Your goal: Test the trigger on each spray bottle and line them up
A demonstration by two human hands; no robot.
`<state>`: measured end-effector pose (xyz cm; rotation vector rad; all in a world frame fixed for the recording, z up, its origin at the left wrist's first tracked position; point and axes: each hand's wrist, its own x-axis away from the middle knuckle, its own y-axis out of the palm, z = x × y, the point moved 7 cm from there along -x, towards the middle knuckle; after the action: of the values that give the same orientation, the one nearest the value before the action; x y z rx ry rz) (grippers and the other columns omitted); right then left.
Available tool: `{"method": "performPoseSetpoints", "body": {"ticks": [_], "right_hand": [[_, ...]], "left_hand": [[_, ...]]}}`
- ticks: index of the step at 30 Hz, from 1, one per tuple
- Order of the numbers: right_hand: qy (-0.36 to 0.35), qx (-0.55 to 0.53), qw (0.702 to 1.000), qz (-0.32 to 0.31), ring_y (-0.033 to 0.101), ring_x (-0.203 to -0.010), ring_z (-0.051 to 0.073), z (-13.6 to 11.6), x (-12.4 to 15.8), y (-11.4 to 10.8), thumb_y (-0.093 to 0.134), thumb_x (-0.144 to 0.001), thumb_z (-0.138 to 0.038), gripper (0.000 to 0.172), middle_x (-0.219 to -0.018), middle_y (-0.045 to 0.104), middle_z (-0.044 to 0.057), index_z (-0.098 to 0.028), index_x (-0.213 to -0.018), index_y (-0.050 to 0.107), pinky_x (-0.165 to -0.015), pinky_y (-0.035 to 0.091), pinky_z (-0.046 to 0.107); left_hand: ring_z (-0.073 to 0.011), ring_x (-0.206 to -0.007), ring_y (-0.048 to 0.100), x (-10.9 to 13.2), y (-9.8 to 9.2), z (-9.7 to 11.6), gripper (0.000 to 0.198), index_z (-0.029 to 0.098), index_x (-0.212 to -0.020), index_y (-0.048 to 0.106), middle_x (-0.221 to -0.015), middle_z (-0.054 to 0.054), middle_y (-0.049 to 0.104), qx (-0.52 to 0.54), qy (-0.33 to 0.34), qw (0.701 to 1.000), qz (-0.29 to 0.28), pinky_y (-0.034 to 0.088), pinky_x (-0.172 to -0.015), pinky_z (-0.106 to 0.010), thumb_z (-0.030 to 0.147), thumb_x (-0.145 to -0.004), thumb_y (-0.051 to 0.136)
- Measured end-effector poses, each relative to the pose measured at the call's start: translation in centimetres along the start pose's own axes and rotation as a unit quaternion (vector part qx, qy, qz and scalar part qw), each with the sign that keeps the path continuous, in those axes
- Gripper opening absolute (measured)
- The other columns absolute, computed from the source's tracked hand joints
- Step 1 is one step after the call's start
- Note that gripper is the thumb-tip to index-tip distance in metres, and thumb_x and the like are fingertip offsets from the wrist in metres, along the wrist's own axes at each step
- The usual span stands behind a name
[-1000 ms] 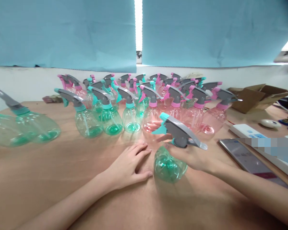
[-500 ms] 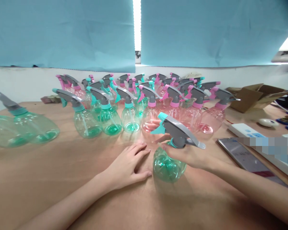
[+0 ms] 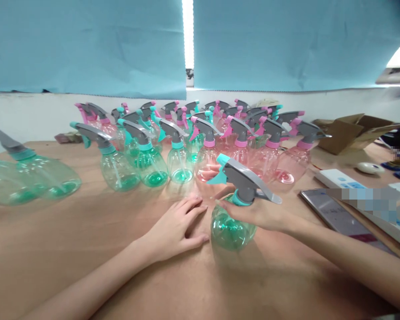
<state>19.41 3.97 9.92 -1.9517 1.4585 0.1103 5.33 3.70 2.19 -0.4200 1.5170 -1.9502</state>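
Note:
My right hand (image 3: 253, 214) is wrapped round the neck of a clear green spray bottle (image 3: 231, 231) with a grey and turquoise trigger head. The bottle is upright, its nozzle pointing to the far left; most of my fingers are hidden behind it. Just left of it, my left hand (image 3: 177, 229) lies palm down on the wooden table (image 3: 146, 284), fingers stretched out and holding nothing. Beyond both hands stand several more spray bottles, such as a green one (image 3: 152, 166) and a pink one (image 3: 209, 162).
Two green spray bottles (image 3: 48, 175) stand at the far left. To the right lie a phone (image 3: 336, 218), a white power strip (image 3: 342, 180) and a white computer mouse (image 3: 370, 168). An open cardboard box (image 3: 345, 133) sits at the back right. Blue sheets (image 3: 86, 49) hang behind.
The whole view has shifted slightly. My right hand keeps its hold on the green spray bottle, and my left hand still lies flat on the table.

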Motion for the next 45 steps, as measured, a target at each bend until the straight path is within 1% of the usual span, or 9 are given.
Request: {"method": "performPoseSetpoints", "body": {"ticks": [3,12,18,25,28,31,35,40,45], "right_hand": [[0.013,-0.013,1.0,-0.001,0.065,-0.073,0.017,-0.1,0.0,0.0,0.056,-0.075,-0.022,0.006,-0.08,0.063,0.002,-0.024,-0.08,0.059,-0.074,0.057,0.031],[0.021,-0.045,0.999,-0.014,0.066,-0.084,0.02,0.2,0.1,0.2,0.06,-0.075,-0.019,0.012,-0.08,0.063,0.001,-0.026,-0.084,0.061,-0.08,0.06,0.034],[0.015,-0.035,0.998,-0.058,0.064,-0.071,0.015,0.5,0.0,0.3,0.066,-0.074,-0.023,0.013,-0.081,0.064,-0.001,-0.026,-0.086,0.063,-0.072,0.06,0.027],[0.003,-0.032,0.999,-0.033,0.063,-0.071,0.014,0.5,0.2,0.4,0.063,-0.078,-0.022,0.008,-0.077,0.061,-0.002,-0.025,-0.083,0.057,-0.073,0.058,0.026],[0.005,-0.005,0.999,-0.034,0.062,-0.069,0.014,1.0,0.3,0.6,0.06,-0.081,-0.022,0.006,-0.079,0.061,-0.001,-0.025,-0.086,0.058,-0.068,0.058,0.026],[-0.004,0.022,0.999,-0.032,0.063,-0.073,0.015,1.2,0.4,0.5,0.059,-0.082,-0.024,0.006,-0.083,0.063,0.001,-0.025,-0.088,0.062,-0.074,0.058,0.029],[-0.015,0.019,0.999,-0.03,0.062,-0.075,0.015,0.8,0.2,0.3,0.059,-0.082,-0.021,0.007,-0.081,0.062,0.0,-0.025,-0.081,0.064,-0.081,0.057,0.032],[-0.015,-0.001,0.999,-0.031,0.059,-0.069,0.014,0.4,0.1,0.2,0.057,-0.081,-0.019,0.013,-0.077,0.06,-0.001,-0.026,-0.075,0.066,-0.077,0.057,0.031],[-0.013,-0.01,0.999,-0.048,0.058,-0.063,0.013,-0.2,-0.2,0.1,0.055,-0.077,-0.017,0.015,-0.073,0.061,-0.001,-0.025,-0.068,0.065,-0.07,0.057,0.029]], "left_hand": [[-0.0346,-0.13,0.04,0.0,0.0,0.0,0.056,0.018,-0.133,0.049,-0.14,-0.016,0.047,0.009,0.003,1.0,0.005,0.036,-0.104,-0.052,0.046,-0.087,0.06],[-0.0325,-0.132,0.039,0.0,0.1,-0.1,0.053,0.018,-0.134,0.048,-0.141,-0.015,0.046,0.001,0.0,1.0,0.006,0.035,-0.106,-0.05,0.047,-0.091,0.056],[-0.0324,-0.131,0.039,-0.3,0.2,-0.3,0.053,0.016,-0.135,0.048,-0.141,-0.015,0.047,0.002,-0.006,1.0,0.017,0.036,-0.106,-0.05,0.045,-0.091,0.055],[-0.0292,-0.134,0.037,-1.3,0.6,-0.5,0.048,0.014,-0.137,0.046,-0.141,-0.015,0.048,-0.01,0.009,1.0,0.027,0.033,-0.109,-0.048,0.034,-0.094,0.049],[-0.0287,-0.135,0.035,-1.4,0.5,-0.6,0.048,0.015,-0.138,0.045,-0.142,-0.014,0.047,-0.007,0.009,1.0,0.026,0.032,-0.11,-0.048,0.035,-0.095,0.047],[-0.0301,-0.135,0.036,-1.4,0.5,-0.5,0.048,0.013,-0.138,0.045,-0.144,-0.015,0.045,-0.003,0.001,1.0,0.014,0.033,-0.109,-0.049,0.036,-0.095,0.047],[-0.0316,-0.134,0.038,-1.4,0.4,-0.5,0.043,0.015,-0.131,0.053,-0.143,-0.015,0.046,0.0,-0.007,1.0,0.008,0.035,-0.107,-0.05,0.037,-0.095,0.048],[-0.0315,-0.133,0.039,-1.4,0.3,-0.4,0.033,0.018,-0.119,0.06,-0.142,-0.013,0.048,0.001,-0.005,1.0,0.015,0.037,-0.106,-0.05,0.038,-0.094,0.05],[-0.0304,-0.134,0.038,-1.3,0.4,-0.4,0.037,0.016,-0.125,0.057,-0.142,-0.014,0.048,0.0,-0.005,1.0,0.011,0.035,-0.108,-0.049,0.036,-0.095,0.05]]}}
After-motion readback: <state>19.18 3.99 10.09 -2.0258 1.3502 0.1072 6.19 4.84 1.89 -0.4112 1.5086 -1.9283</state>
